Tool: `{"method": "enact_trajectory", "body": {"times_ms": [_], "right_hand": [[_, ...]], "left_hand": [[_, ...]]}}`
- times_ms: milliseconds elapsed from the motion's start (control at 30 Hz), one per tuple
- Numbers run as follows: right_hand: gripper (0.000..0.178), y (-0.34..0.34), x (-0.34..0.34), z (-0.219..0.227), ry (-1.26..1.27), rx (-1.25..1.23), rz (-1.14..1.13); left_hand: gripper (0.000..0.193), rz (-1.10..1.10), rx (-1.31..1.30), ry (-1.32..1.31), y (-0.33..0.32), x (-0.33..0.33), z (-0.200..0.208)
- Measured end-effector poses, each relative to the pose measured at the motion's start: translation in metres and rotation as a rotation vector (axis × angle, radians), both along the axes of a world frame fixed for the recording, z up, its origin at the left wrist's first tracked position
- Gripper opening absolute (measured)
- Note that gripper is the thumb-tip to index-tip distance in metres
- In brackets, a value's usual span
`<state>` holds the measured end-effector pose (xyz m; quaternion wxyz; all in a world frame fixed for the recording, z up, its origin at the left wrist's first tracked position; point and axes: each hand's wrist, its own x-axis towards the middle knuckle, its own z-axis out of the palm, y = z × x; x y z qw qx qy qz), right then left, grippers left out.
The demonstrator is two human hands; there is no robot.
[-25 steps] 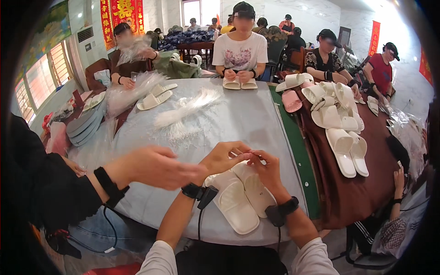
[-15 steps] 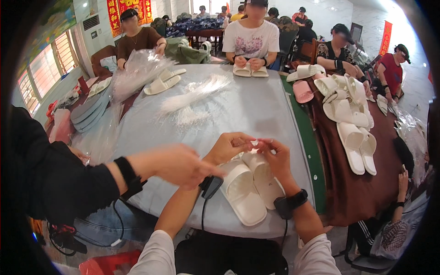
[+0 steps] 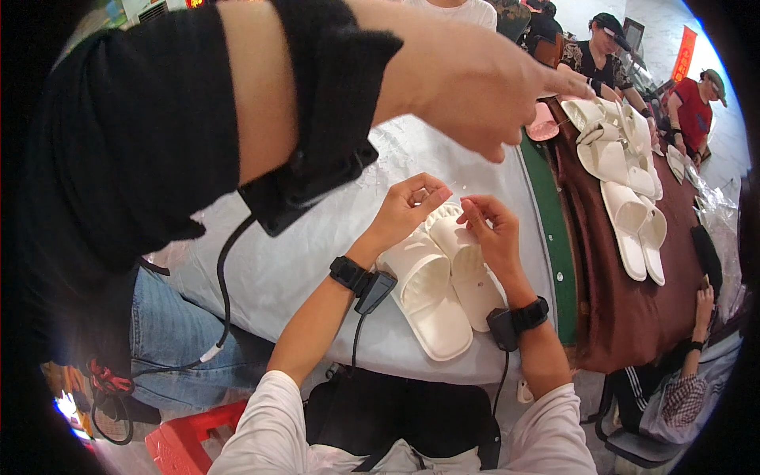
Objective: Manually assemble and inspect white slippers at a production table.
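Note:
A pair of white slide slippers (image 3: 419,277) lies side by side on the grey-covered table (image 3: 293,293), toes toward me. Over their far ends, my left hand (image 3: 405,212) has thumb and forefinger pinched together. Close on its right, my right hand (image 3: 495,229) holds a like pinch. What the fingertips hold, if anything, is too small to make out; a small gap separates the two hands. Across the upper view reaches a co-worker's hand (image 3: 467,83) from the left, a finger stretched toward the slippers on the right-hand table.
Several white slippers (image 3: 625,218) and a pink slipper (image 3: 543,123) lie on a brown cloth (image 3: 582,317) at the right, beyond a green strip (image 3: 546,206). A red stool (image 3: 170,443) stands at lower left. Cables hang from my wristbands. Other people sit beyond the brown cloth.
The co-worker's arm has swung up and right, from beside my left wrist to across the far table. My fingertips have come slightly apart; the small white thing between them no longer shows. The view has shifted.

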<state>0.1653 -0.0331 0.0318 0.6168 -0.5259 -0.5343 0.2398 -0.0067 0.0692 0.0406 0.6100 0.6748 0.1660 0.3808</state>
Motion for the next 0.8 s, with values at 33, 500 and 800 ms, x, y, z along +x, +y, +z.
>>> {"method": "enact_trajectory", "body": {"times_ms": [33, 500, 800], "right_hand": [[0.015, -0.001, 0.0, 0.0, 0.002, -0.006, -0.001], [0.018, -0.003, 0.005, -0.004, -0.223, 0.153, -0.145], [0.018, -0.007, 0.005, 0.004, -0.176, 0.078, -0.048]], "left_hand": [[0.022, 0.019, 0.043, -0.019, -0.002, 0.001, 0.003], [0.028, 0.205, 0.326, 0.174, -0.006, 0.002, -0.008], [0.029, 0.086, 0.977, 0.317, -0.013, 0.01, 0.026]]}}
